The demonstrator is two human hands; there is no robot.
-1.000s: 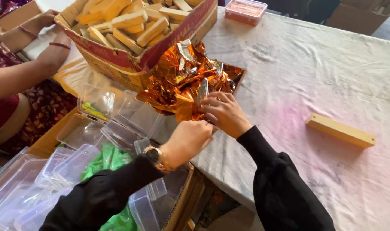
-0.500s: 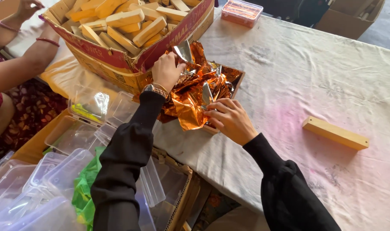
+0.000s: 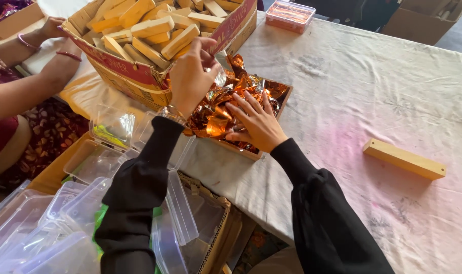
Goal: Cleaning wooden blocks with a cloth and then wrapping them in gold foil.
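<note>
Your left hand (image 3: 190, 76) is raised over the shallow tray of orange foil wrappers (image 3: 226, 109), fingers pinched around what looks like a small shiny piece at its tip, though you cannot tell exactly what it is. Your right hand (image 3: 256, 122) lies flat and open on the foil, fingers spread, pressing the crumpled sheets without gripping any of them. The tray sits on the cloth-covered desk (image 3: 352, 101), touching the big cardboard box (image 3: 139, 76) behind it, which is heaped with wooden blocks (image 3: 155, 30). Judging from that, the work looks early: the box is full, one loose wooden block (image 3: 403, 159) lies well apart on your right, and the clear plastic containers (image 3: 109, 147) stacked at your lower left look empty. Another person's arm (image 3: 33, 76) rests beside the box.
</note>
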